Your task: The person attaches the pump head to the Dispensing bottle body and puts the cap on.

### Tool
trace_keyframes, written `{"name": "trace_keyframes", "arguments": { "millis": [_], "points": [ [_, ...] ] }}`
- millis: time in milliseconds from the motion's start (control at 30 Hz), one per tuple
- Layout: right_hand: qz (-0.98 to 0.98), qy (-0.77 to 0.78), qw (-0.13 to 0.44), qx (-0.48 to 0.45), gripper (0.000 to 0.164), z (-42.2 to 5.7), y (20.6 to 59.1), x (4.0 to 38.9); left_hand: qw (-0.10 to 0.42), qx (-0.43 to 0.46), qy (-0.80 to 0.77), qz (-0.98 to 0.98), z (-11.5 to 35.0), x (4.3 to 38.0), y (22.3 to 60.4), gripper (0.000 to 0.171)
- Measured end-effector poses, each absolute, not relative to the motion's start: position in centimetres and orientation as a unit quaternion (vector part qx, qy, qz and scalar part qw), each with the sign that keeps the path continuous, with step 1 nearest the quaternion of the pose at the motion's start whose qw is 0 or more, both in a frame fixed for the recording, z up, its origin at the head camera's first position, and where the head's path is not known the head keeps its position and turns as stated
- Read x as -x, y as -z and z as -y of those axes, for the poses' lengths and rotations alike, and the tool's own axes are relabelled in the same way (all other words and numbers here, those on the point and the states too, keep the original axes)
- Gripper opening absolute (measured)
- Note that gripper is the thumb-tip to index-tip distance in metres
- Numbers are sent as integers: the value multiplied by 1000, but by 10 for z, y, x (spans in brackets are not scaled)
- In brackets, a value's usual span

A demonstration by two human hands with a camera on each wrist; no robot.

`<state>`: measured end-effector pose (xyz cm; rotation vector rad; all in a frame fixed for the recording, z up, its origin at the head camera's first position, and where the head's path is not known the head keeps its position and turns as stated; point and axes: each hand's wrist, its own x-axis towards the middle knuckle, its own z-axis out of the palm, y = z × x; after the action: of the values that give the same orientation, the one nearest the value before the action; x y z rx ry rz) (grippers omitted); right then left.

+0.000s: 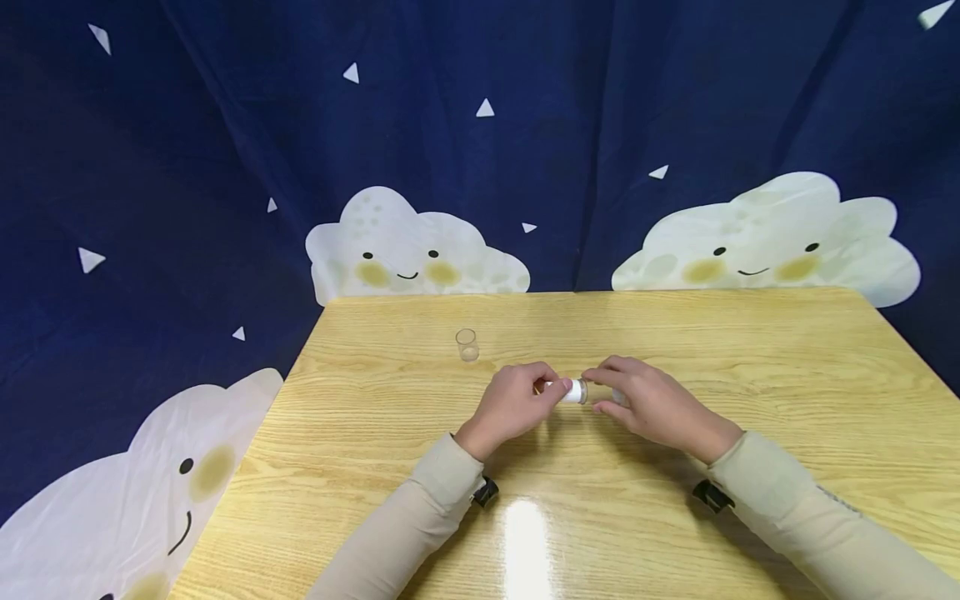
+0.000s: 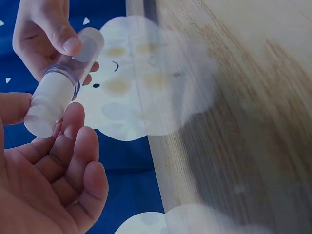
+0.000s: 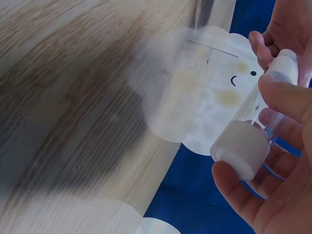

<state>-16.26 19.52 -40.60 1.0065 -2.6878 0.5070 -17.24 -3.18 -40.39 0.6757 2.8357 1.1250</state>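
Observation:
A small clear bottle with a white neck and a white base [image 3: 241, 146] is held lengthwise between the two hands, above the wooden table. The left hand [image 1: 517, 400] pinches its white top end [image 2: 41, 119] by the thumb; the other fingers curl loosely below. Around the clear body, the right hand [image 1: 656, 404] has its thumb on one side and fingers on the other, as the right wrist view shows. In the head view the right fingers cover much of the bottle. To the left and farther back, a small clear cylinder [image 1: 467, 345], like a cap, stands on the table.
The pale wooden table [image 1: 360, 467] has its far edge against a dark blue curtain [image 1: 450, 150] printed with white clouds and triangles. Light glares off the tabletop near the front. Both wrists wear black straps below beige sleeves.

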Motion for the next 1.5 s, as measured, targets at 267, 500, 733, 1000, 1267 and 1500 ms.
{"name": "trace_keyframes", "arguments": {
  "millis": [267, 500, 733, 1000, 1267, 1500],
  "points": [
    [917, -177, 111, -340, 37, -194, 406, 163, 12, -215, -368, -905, 33, 173, 404, 28],
    [920, -167, 111, -337, 37, -193, 406, 164, 13, -232, -381, -895, 34, 174, 407, 24],
    [921, -161, 120, -335, 37, -194, 405, 164, -8, -276, -381, -883, 36, 175, 409, 23],
    [919, -170, 117, -336, 36, -192, 407, 163, -18, -289, -372, -882, 36, 173, 409, 36],
    [920, -166, 118, -334, 37, -193, 409, 161, 4, -235, -402, -885, 34, 173, 413, 42],
    [922, -166, 113, -331, 37, -194, 407, 160, 21, -204, -413, -887, 32, 173, 410, 40]
  ]
}}
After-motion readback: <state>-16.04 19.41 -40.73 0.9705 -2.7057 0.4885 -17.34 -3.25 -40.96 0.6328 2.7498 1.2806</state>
